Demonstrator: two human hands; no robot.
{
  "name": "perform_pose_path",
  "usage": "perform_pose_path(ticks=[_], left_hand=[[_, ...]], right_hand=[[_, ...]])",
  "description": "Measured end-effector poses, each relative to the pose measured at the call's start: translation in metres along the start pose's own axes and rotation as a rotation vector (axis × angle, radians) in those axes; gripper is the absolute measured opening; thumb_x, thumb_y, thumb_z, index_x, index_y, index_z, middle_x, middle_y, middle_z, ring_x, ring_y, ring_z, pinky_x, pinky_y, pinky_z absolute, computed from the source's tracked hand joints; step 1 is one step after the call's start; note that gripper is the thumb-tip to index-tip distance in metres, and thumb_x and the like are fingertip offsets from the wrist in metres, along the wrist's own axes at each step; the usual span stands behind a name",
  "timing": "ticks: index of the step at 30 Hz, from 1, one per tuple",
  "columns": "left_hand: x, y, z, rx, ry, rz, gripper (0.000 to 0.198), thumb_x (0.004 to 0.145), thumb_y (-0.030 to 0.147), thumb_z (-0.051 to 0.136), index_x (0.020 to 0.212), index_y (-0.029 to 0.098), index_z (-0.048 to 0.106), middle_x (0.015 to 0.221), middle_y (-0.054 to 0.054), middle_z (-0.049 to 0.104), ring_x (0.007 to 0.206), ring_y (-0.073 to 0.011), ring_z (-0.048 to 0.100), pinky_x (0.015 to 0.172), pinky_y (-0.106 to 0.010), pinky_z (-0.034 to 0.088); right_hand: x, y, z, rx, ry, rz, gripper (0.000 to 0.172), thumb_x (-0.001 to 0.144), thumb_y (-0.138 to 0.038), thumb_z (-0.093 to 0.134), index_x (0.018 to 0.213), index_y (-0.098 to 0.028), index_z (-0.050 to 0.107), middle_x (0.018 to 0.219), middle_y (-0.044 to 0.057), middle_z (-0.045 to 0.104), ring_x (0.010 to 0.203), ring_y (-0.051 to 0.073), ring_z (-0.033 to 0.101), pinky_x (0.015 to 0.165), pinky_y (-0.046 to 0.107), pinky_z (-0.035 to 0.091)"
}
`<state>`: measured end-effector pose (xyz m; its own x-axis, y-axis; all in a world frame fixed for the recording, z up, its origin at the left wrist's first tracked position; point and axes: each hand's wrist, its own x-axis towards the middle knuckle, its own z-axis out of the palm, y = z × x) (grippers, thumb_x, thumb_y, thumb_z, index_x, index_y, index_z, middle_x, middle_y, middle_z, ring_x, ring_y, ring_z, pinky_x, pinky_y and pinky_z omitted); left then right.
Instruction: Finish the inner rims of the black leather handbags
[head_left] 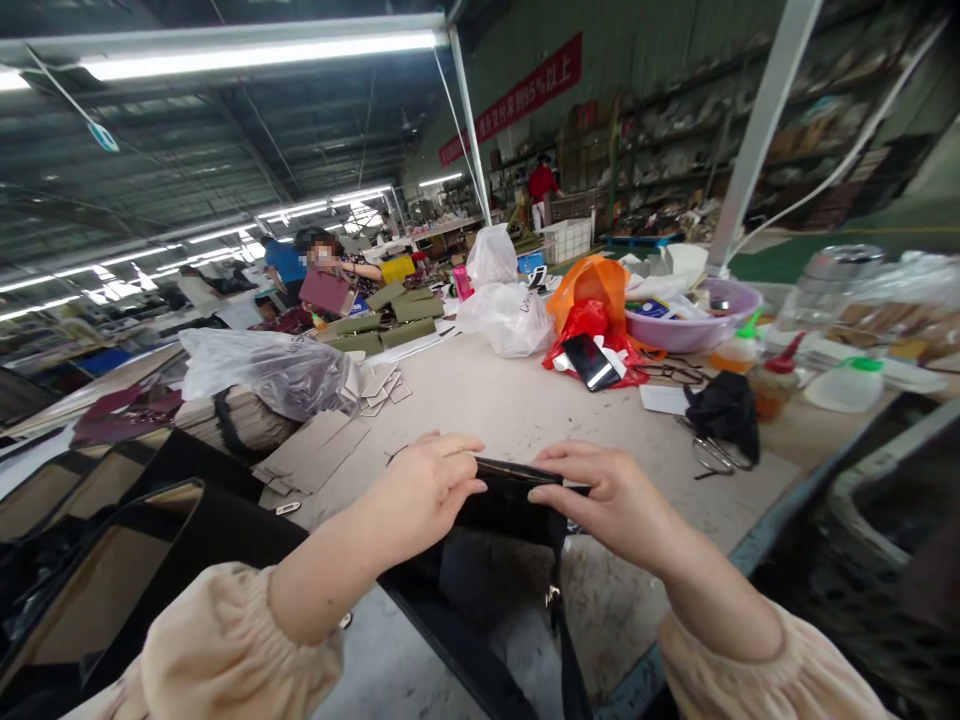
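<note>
A black bag (504,508) with a strap and a gold-coloured clasp is held up over the near part of the worktable. My left hand (431,490) pinches its upper edge from the left, thumb and fingers closed on the rim. From the right, my right hand (592,490) grips the same edge between thumb and fingers. The strap (571,650) hangs down below my right hand, and the metal clasp (553,597) shows on it. The lower end of the bag runs out of view at the bottom.
Black-covered board pieces (187,540) stand at the left. Grey cards (319,450) and a clear plastic bag (277,370) lie behind them. A phone (591,362), a purple basin (694,325), scissors (709,455) and glue bottles (776,380) are at the right. A co-worker (330,270) holds a maroon piece opposite.
</note>
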<state>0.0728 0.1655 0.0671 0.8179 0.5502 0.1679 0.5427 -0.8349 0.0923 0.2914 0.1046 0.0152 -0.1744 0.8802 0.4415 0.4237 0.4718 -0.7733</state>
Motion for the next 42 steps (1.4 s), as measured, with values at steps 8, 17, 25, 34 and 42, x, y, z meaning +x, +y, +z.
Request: perform_pose_path(ticks=[8,17,25,34,42], left_hand=[[0.001,-0.002,0.006,0.016,-0.014,-0.038,0.021,0.091,0.026,0.043,0.088,0.019,0.062,0.096,-0.003,0.067,0.09,-0.0156,0.063,0.103,-0.041,0.037],[0.001,-0.001,0.005,0.008,-0.044,-0.065,0.021,0.092,0.026,0.042,0.09,0.02,0.062,0.096,-0.002,0.067,0.094,-0.0171,0.062,0.102,-0.043,0.036],[0.002,-0.001,0.005,0.004,-0.052,-0.074,0.021,0.092,0.027,0.042,0.088,0.02,0.062,0.092,-0.001,0.066,0.093,-0.0161,0.061,0.103,-0.042,0.035],[0.003,0.001,0.004,-0.011,-0.034,-0.067,0.022,0.091,0.026,0.043,0.082,0.018,0.061,0.089,-0.001,0.065,0.09,-0.0147,0.061,0.104,-0.04,0.034],[0.003,0.003,0.001,-0.003,-0.03,-0.067,0.023,0.091,0.025,0.042,0.077,0.016,0.057,0.083,-0.003,0.064,0.086,-0.0155,0.062,0.103,-0.042,0.036]], right_hand=[[0.002,0.002,0.002,-0.055,0.02,-0.021,0.013,0.083,-0.024,0.06,0.085,-0.022,0.073,0.088,0.001,0.069,0.081,0.013,0.063,0.074,0.022,0.048],[0.001,0.002,0.003,-0.097,0.021,-0.018,0.016,0.085,-0.027,0.057,0.084,-0.021,0.072,0.083,0.002,0.068,0.076,0.013,0.062,0.069,0.023,0.048],[-0.002,0.002,0.01,-0.148,0.082,-0.044,0.017,0.087,-0.024,0.054,0.085,-0.02,0.071,0.082,0.003,0.065,0.075,0.013,0.059,0.067,0.024,0.045],[-0.002,0.003,0.012,-0.204,0.094,-0.061,0.016,0.087,-0.023,0.053,0.083,-0.02,0.068,0.08,0.003,0.062,0.074,0.013,0.058,0.066,0.025,0.044],[0.0,-0.004,0.005,-0.284,0.019,-0.032,0.015,0.084,-0.029,0.057,0.09,-0.022,0.069,0.086,0.005,0.065,0.077,0.017,0.06,0.067,0.027,0.047]])
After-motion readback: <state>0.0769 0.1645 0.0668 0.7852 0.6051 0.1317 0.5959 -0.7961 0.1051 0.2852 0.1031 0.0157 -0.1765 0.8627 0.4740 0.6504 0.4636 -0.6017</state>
